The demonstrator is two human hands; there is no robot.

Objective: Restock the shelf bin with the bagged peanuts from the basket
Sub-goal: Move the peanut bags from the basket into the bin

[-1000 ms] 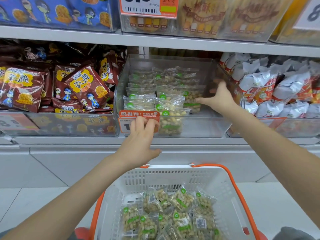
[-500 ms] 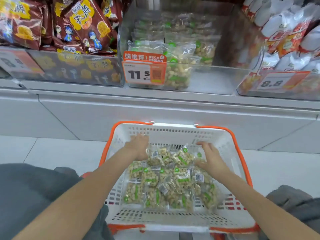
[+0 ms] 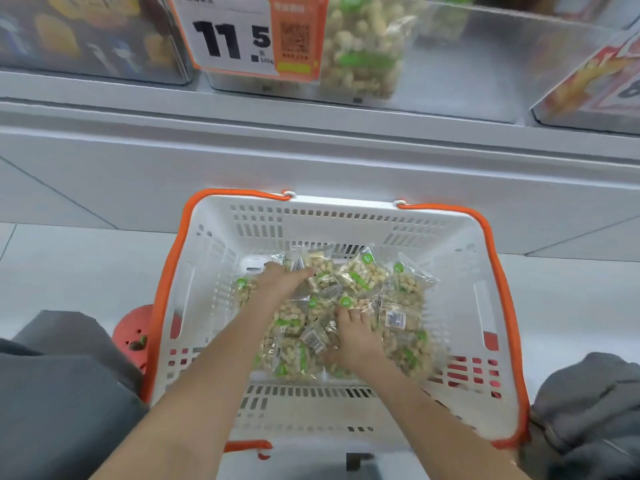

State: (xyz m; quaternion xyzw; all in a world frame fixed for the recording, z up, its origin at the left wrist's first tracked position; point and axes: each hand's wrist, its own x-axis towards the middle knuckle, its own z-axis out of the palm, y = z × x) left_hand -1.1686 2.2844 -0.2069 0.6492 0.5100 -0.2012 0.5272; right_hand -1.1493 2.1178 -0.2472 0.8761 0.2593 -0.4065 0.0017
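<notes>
Both hands in basket: left hand, right hand grasping peanut bags.

One white basket with orange handles holds a loose heap of clear peanut bags, roughly a dozen, though overlap and blur prevent an exact count. Two hands reach into it, the left hand and the right hand. On the shelf above stand three clear bins and one fully visible price tag reading 11.5.
</notes>
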